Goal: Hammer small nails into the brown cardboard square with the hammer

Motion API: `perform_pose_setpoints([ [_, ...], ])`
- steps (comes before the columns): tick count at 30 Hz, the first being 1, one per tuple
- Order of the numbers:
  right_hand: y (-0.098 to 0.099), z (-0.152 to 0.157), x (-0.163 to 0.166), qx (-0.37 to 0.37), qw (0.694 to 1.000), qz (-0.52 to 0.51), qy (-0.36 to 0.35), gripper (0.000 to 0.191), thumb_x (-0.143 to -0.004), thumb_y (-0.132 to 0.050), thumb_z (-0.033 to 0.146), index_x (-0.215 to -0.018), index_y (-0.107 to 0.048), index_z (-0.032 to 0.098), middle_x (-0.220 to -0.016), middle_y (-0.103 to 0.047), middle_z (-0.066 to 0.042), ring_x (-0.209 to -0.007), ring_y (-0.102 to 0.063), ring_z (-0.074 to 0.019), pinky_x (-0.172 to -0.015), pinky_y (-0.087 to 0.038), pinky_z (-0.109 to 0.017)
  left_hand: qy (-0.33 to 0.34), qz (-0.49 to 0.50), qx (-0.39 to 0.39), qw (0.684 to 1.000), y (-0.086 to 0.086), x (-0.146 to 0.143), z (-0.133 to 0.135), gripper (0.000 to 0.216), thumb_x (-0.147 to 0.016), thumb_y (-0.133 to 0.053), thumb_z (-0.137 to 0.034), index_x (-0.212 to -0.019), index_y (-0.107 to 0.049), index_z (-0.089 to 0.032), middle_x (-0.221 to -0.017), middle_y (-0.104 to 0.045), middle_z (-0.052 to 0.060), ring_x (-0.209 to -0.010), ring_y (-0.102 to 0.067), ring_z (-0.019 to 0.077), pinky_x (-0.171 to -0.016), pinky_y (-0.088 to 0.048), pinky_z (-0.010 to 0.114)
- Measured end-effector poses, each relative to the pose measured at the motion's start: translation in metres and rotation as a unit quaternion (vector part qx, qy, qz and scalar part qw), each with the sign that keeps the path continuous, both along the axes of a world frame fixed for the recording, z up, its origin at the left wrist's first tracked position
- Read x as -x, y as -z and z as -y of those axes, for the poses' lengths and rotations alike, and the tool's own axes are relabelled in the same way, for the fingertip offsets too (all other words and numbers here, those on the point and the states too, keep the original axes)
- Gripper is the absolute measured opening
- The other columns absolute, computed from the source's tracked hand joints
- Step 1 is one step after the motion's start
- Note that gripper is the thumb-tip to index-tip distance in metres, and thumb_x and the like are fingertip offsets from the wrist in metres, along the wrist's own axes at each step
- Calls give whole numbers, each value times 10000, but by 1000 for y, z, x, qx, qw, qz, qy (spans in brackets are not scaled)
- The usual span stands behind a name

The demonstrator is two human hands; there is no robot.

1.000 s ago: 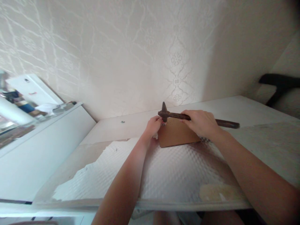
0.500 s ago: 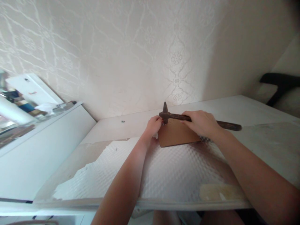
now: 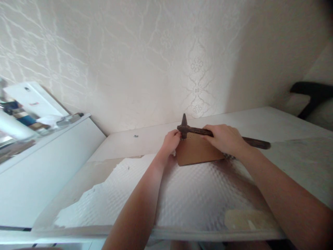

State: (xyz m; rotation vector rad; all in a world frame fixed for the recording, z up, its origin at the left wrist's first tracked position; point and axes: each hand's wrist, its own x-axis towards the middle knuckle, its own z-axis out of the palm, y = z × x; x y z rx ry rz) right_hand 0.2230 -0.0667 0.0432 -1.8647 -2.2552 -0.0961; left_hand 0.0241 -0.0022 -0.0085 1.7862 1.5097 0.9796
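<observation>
My right hand (image 3: pixel 224 138) is wrapped round the wooden handle of a hammer (image 3: pixel 184 130). The hammer's dark metal head points its wedge end up, and its lower face is down at the far left part of a brown board (image 3: pixel 196 151). Beside the head, my left hand (image 3: pixel 172 140) is closed at the board's left edge, its fingers pinched on something too small to make out. A few small dark marks show on the board near the hammer head. A checkered item (image 3: pixel 229 157) peeks out under the board's right side.
A white quilted, torn-edged sheet (image 3: pixel 109 189) lies under the board on the white table (image 3: pixel 260 121). Small metal bits (image 3: pixel 136 136) lie at the back left. A white cabinet (image 3: pixel 49 173) stands left, a patterned wall (image 3: pixel 145 69) behind, and a black armrest-like piece (image 3: pixel 309 93) at right.
The hands, hammer and board sit slightly lower in view, along with the table, as the camera has shifted a little. Both hands keep the same grip.
</observation>
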Motion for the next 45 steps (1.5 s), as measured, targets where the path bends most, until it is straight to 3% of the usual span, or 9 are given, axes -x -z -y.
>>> perform_pose_setpoints([
  [14, -3, 4, 2, -58, 998, -15, 19, 350, -904, -405, 419, -1128, -629, 270, -1033, -698, -75, -850, -633, -255, -607, -367, -316, -8, 34, -2, 999, -3, -3, 2, 250, -817, -430, -239, -827, -668, -165, -843, -708, 85, -835, -628, 207, -814, -446, 329],
  [19, -3, 3, 2, -88, 995, -28, 44, 358, -902, -407, 420, -1147, -625, 277, -1031, -698, -74, -826, -631, -251, -620, -377, -322, -32, 127, 3, 991, -10, -5, 8, 227, -821, -442, -238, -894, -643, -163, -875, -708, 87, -831, -649, 186, -815, -468, 305],
  [28, -3, 4, 1, -77, 997, -22, 20, 331, -903, -420, 412, -1127, -620, 273, -1035, -702, -56, -856, -636, -254, -591, -344, -313, 9, 292, 69, 954, -17, -10, 10, 372, -924, -327, -370, -1004, -596, -125, -1004, -683, 125, -814, -667, 178, -841, -485, 319],
  [34, -5, 5, 2, -62, 998, -17, 14, 323, -898, -425, 391, -1127, -625, 282, -1035, -702, -52, -865, -632, -246, -606, -349, -306, 33, 292, 92, 952, -20, -10, 15, 586, -916, -235, -586, -1077, -586, -145, -971, -692, 126, -855, -677, 228, -880, -472, 368],
  [40, -5, 4, 1, -62, 998, -13, 13, 340, -891, -431, 401, -1142, -628, 285, -1037, -701, -57, -868, -630, -251, -606, -351, -305, 31, 277, 108, 954, -18, -10, 14, 571, -938, -201, -537, -1086, -589, -145, -848, -711, 95, -775, -685, 204, -877, -480, 350],
  [45, -4, 3, 0, -53, 999, -11, -4, 332, -879, -447, 376, -1144, -628, 289, -1003, -707, -54, -870, -634, -248, -599, -345, -301, 41, 251, 107, 961, -16, -9, 13, 636, -926, -206, -563, -988, -647, -108, -822, -722, 125, -820, -684, 227, -869, -482, 349],
])
